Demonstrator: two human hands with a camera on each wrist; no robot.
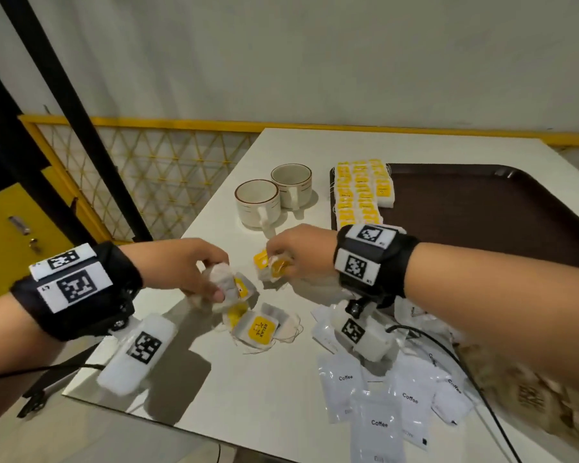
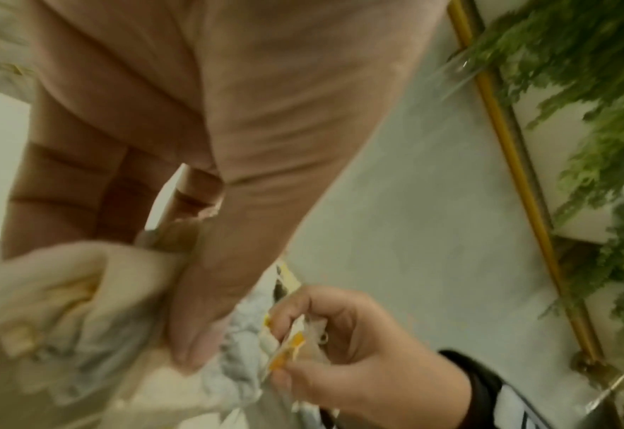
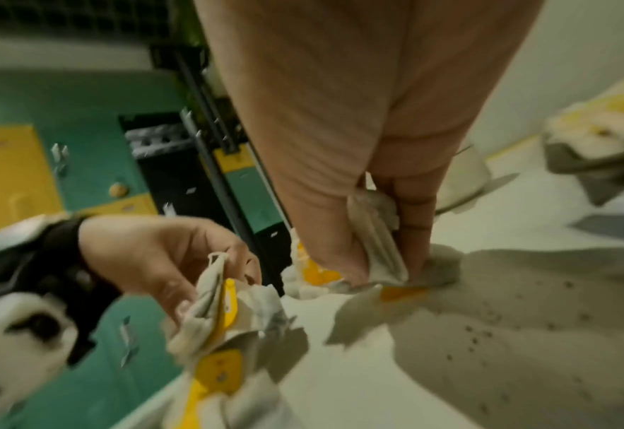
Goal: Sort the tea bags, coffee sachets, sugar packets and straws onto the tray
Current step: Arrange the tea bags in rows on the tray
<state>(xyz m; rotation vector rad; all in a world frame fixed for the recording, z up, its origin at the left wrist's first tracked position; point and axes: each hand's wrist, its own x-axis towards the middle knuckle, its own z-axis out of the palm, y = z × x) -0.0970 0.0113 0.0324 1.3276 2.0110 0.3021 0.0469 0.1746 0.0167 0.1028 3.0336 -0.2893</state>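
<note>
Yellow-tagged tea bags [image 1: 260, 330] lie loose on the table [image 1: 268, 389]; left hand [image 1: 181, 265] pinches a bunch of them, right hand [image 1: 298, 252] pinches another.

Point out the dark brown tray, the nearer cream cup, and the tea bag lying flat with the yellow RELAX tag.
Dark brown plastic tray [image 1: 482, 208]: head view, bare floor.
Nearer cream ceramic cup [image 1: 253, 208]: head view, outer wall.
Flat white tea bag with yellow RELAX tag [image 1: 259, 330]: head view, tag.

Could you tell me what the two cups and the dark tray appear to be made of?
The two cream cups with brown rims look like glazed ceramic: thick walls, soft sheen. The dark brown rounded tray seems to be moulded plastic, matte, with a raised lip; not certain.
</note>
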